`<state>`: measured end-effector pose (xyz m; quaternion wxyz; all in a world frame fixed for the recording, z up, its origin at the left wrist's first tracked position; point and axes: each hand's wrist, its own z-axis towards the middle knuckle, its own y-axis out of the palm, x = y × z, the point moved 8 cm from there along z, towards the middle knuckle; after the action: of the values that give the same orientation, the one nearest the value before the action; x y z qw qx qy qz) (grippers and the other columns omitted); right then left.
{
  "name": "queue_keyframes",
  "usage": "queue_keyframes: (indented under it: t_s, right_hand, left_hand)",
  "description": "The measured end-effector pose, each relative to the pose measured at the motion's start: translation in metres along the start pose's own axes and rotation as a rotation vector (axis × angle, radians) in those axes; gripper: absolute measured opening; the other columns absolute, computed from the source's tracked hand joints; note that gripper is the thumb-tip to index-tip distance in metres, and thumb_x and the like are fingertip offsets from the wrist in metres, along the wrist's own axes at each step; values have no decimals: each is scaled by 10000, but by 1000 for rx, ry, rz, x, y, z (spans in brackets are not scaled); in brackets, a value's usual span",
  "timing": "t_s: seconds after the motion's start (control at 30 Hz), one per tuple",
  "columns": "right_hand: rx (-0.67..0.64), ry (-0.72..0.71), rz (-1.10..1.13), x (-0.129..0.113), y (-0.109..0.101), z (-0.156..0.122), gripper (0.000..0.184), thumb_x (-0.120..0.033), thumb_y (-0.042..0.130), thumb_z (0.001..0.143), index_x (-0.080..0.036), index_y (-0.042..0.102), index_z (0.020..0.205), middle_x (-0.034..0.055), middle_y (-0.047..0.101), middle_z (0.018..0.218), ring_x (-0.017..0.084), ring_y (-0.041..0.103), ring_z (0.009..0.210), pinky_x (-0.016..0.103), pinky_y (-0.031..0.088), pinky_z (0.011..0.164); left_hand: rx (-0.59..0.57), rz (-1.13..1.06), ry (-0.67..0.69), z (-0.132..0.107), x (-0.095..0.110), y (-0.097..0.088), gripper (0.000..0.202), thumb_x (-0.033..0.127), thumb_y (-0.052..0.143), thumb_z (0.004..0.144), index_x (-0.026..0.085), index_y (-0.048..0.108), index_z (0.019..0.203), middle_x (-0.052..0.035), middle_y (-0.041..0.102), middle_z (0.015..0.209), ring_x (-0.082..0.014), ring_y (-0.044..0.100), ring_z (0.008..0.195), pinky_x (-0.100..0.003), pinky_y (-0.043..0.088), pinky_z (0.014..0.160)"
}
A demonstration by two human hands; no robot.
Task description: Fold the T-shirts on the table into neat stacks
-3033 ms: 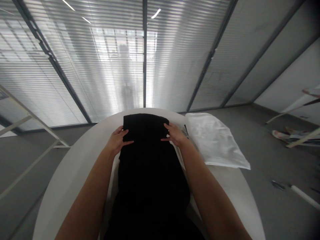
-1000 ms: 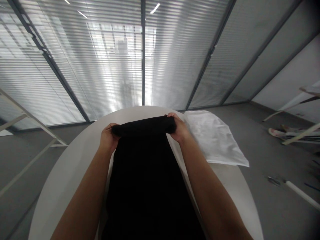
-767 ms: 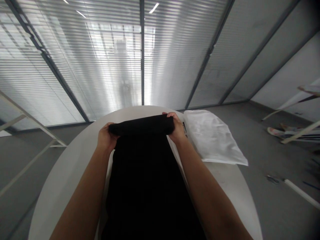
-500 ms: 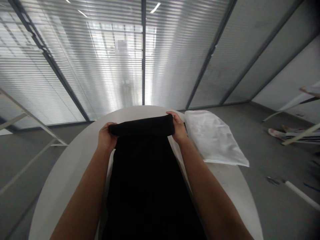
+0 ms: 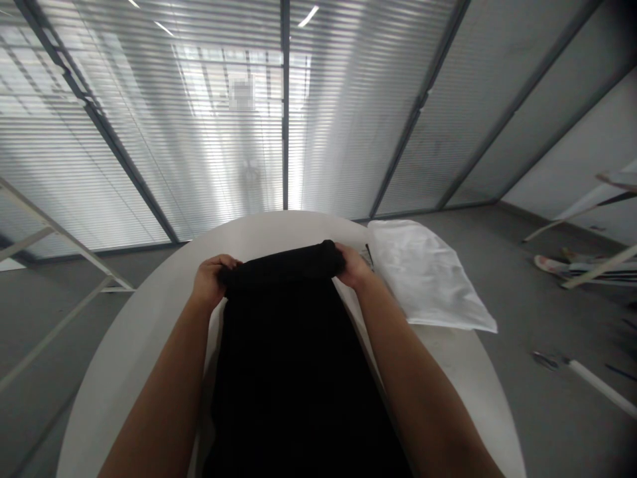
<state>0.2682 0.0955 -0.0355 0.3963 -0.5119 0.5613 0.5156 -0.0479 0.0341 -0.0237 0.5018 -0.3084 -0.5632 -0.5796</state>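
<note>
A long piece of black fabric [image 5: 293,372] lies down the middle of the round white table [image 5: 124,372], its far end folded or rolled over into a thick band. My left hand [image 5: 212,279] grips the band's left end, fingers wrapped round it. At the right end, my right hand [image 5: 354,265] is closed on the band, its fingertips partly hidden by the cloth. The band slants slightly, the right end farther off than the left. Whether the fabric is a garment I cannot tell.
A white cloth or bag [image 5: 423,272] lies at the table's right edge and overhangs it. A small dark item [image 5: 367,255] shows beside my right hand. Pale frame legs [image 5: 60,229] stand left. A pair of scissors [image 5: 545,360] and a white tube [image 5: 600,388] lie on the floor.
Both hands have brought the far band of black fabric a little toward me and lower. The band now looks more rolled, and its right end has shifted slightly left.
</note>
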Motion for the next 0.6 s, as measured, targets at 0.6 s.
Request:
queue_keyframes:
  t_s: [0.6]
  right_hand:
    - [-2,324,-313,7,-3,-22,476,-596,585,806,-256,507,1129,45,573,902,143,538,609,317,501,531]
  left_hand:
    - [163,609,-71,4,-6,-19,176,315,531,681,177,640,672,-41,626,725,-191,579,714,-262,405,551]
